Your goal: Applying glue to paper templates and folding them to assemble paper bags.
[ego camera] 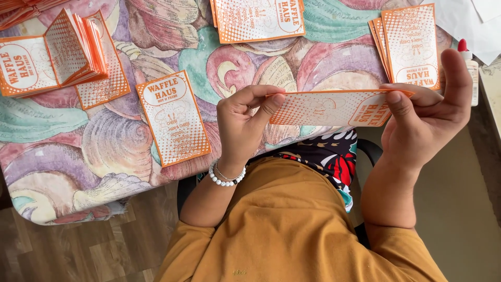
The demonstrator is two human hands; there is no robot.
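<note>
Below, shell-print tablecloth (130, 36), wood floor (78, 250).

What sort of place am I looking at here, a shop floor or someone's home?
Probably a home table used for craft work: a seashell-print tablecloth, wood-look flooring, a glue bottle, and stacks of orange printed paper sleeves. Both hands hold one sleeve.

Shell-patterned tablecloth (156, 47), wooden floor (78, 250)
</note>
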